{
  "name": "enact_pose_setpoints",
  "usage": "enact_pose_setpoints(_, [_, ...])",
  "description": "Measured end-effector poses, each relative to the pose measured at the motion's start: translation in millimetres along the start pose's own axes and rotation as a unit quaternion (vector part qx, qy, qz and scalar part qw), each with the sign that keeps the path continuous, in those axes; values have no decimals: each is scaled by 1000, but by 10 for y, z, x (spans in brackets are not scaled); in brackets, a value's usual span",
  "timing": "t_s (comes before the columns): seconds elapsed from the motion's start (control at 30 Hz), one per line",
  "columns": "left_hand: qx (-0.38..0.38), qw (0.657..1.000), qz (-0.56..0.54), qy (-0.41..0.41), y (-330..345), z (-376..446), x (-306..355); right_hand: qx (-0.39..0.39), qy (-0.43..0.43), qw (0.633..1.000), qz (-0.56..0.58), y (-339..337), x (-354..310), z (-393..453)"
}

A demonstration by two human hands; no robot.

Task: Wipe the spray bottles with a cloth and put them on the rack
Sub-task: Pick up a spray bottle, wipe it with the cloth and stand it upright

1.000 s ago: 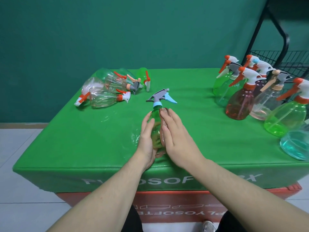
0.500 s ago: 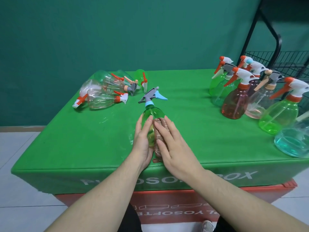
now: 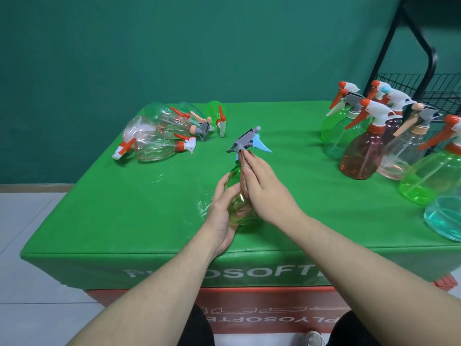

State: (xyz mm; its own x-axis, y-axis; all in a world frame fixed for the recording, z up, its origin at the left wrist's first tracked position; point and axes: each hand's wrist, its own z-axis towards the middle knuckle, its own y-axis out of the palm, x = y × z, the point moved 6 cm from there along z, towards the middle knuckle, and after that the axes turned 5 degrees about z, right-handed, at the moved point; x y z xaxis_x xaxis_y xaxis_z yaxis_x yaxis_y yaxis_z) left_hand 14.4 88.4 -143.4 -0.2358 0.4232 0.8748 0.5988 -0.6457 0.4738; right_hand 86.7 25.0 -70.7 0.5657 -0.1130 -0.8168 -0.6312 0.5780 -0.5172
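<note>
- The bottle [image 3: 237, 196], green with a grey and blue trigger head, stood near the front middle of the table [image 3: 124, 216], tilted a little away from the person.
- The left hand [image 3: 222, 211] gripped the lower body of the bottle, with fingers curled round its left side.
- The right hand [image 3: 264, 188] lay with straight fingers against the right side of the bottle and pressed a brownish cloth [image 3: 243, 171] on it; the fingertips reached up to the neck.
- The step in hand seemed to be the wiping, and I judged it was not finished, because the cloth was on the bottle.
- On the far left of the table lay a group of clear bottles [image 3: 159, 143] on their sides, probably not wiped yet.
- On the right side of the table stood a group of upright bottles [image 3: 361, 156], pink, green and clear.
- The rack [image 3: 424, 88], black wire, was behind the right edge of the table, well apart from the hands.
- The next move probably called for wiping the rest of the body, then lifting the bottle upright and carrying it right, over the standing bottles, without knocking them.
</note>
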Motion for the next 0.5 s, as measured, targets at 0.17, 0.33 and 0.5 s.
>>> enact_pose_setpoints(0.17, [5,1000,12,-6,-45,37,-25,-5,78,997,29,-63,14,146])
enact_pose_setpoints(0.33, [34,999,25,4,-72,44,-41,12,72,997,34,-18,-16,140])
enact_pose_setpoints(0.5, [50,998,33,10,-78,45,-39,19,43,998,35,36,56,-7])
